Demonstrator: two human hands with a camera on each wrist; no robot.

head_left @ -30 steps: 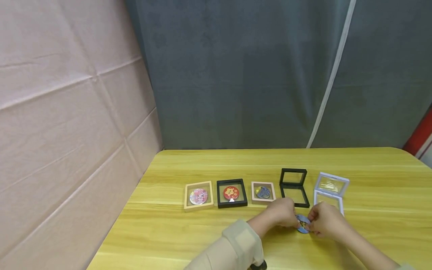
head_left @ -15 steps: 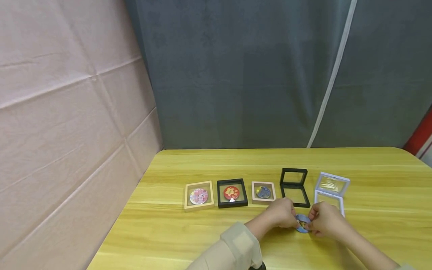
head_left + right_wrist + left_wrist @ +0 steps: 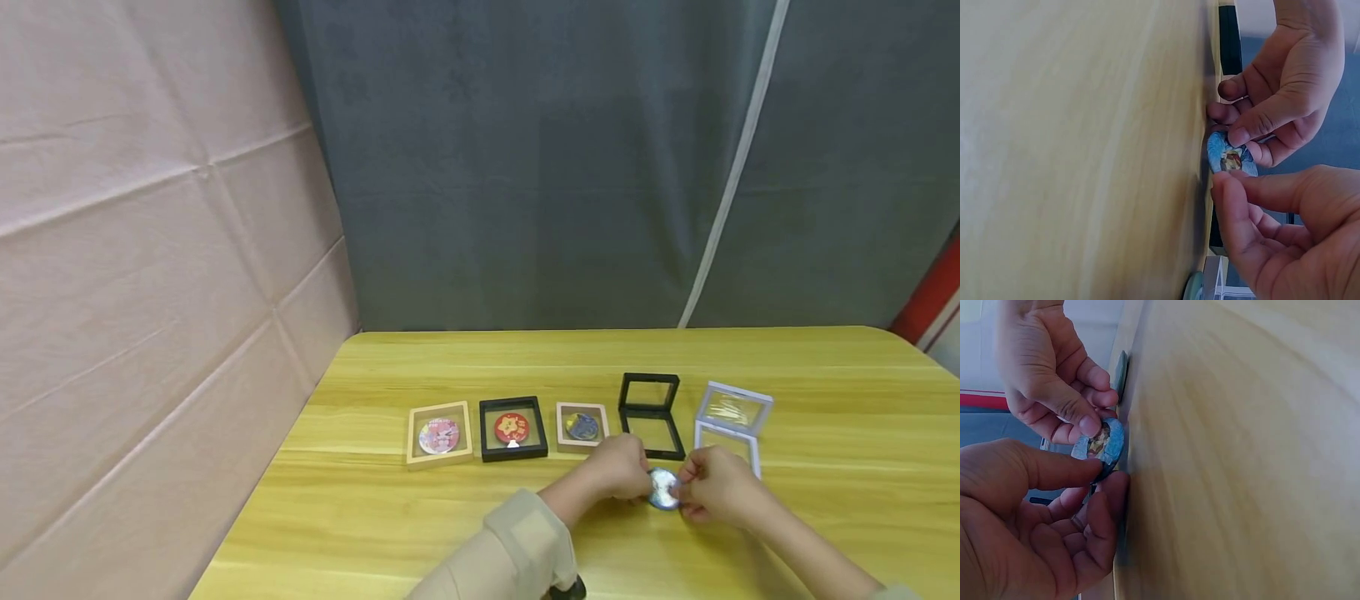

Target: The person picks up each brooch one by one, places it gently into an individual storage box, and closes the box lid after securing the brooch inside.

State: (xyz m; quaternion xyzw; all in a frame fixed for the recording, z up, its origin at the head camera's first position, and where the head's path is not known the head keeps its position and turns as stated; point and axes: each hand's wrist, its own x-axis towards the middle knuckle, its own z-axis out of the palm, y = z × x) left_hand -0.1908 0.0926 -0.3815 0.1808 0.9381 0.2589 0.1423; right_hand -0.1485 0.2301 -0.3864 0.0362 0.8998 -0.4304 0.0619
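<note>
A round blue button badge [image 3: 663, 489] with a yellowish picture is held low over the table between both hands. My left hand [image 3: 621, 468] pinches its left edge between thumb and fingers. At the opposite edge, my right hand [image 3: 716, 485] has it in a thumb-and-finger pinch. Light glares off the badge in the head view; in the left wrist view its printed face [image 3: 1100, 442] shows between the thumbs. Just beyond the hands, a black display frame [image 3: 652, 412] stands unfolded, with a white display frame [image 3: 731, 425] unfolded to its right.
To the left, a row holds a cream frame [image 3: 412, 437] with a pink badge, a black frame [image 3: 514, 454] with a red star badge, and a pink frame [image 3: 561, 425] with a blue badge. A greenish disc [image 3: 1192, 286] lies near the right hand. Behind the table [image 3: 360, 533] hangs a grey curtain [image 3: 525, 208].
The badge has tilted, so glare now covers its face in the head view. Both hands have shifted slightly left with it. The frames stay in place.
</note>
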